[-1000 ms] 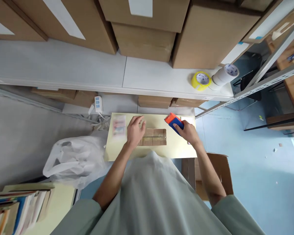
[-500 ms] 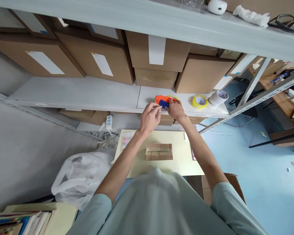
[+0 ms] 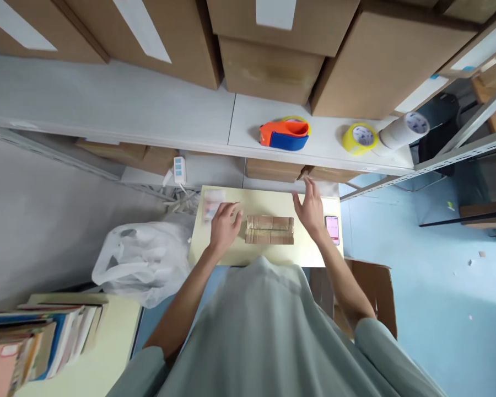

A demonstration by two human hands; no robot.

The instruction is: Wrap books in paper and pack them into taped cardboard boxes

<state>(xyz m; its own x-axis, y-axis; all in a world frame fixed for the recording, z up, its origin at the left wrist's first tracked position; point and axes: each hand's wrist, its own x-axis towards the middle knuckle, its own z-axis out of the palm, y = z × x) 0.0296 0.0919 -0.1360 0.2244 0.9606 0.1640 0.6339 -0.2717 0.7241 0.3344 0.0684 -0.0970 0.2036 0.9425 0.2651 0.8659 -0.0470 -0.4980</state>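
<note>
A small cardboard box, with clear tape along its middle, lies on the pale yellow table. To its left hovers my left hand, fingers apart and holding nothing. My right hand is above the table to the right of the box, its thumb and fingers spread, also with nothing in it. On the grey shelf beyond sits an orange and blue tape dispenser, apart from both hands, with a yellow tape roll partly hidden behind it.
A yellow tape roll and a white roll stand on the shelf's right end. A phone lies on the table's right side. A white plastic bag and books are on the left. A power strip is below the shelf.
Both hands have let go of the tape dispenser, which stays on the shelf. They have come back toward me, moving down and apart to either side of the cardboard box. The view has tilted downward.
</note>
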